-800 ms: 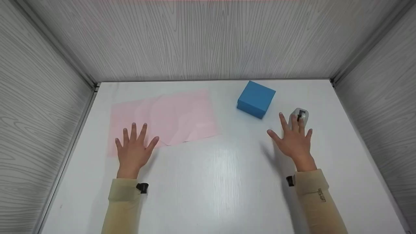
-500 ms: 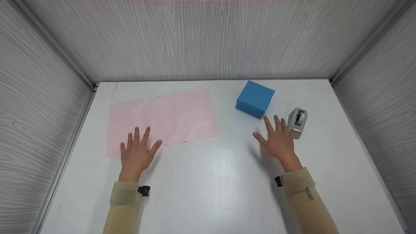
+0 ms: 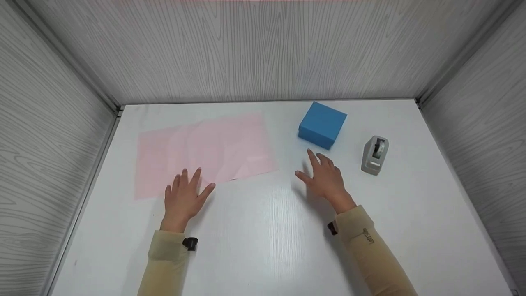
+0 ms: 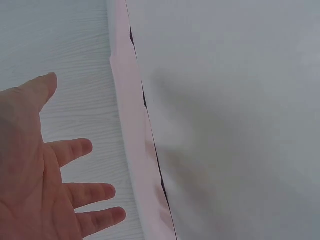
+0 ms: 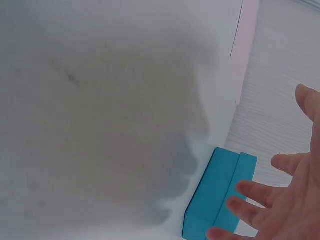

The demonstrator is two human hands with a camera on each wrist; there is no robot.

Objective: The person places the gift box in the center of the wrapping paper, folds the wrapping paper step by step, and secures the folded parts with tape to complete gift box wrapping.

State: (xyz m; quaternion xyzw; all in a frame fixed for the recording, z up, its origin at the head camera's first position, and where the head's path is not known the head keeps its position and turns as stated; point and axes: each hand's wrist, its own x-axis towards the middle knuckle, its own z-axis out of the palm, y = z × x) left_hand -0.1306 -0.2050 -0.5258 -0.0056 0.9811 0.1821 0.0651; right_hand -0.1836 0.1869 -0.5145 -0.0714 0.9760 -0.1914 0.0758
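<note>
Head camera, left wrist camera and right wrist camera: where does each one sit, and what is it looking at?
Head: on the person's head, facing forward and down at the white table; both sleeves, the left hand and the right hand show.
Left wrist: on that wrist, looking past the left hand at the edge of the pink sheet.
Right wrist: on that wrist, looking past the right hand toward the blue box.
Shared: head and right wrist both show the blue box.

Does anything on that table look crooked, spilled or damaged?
Slightly: the pink sheet lies askew to the back edge of the table and looks creased. The blue box sits at an angle. Nothing looks spilled.
</note>
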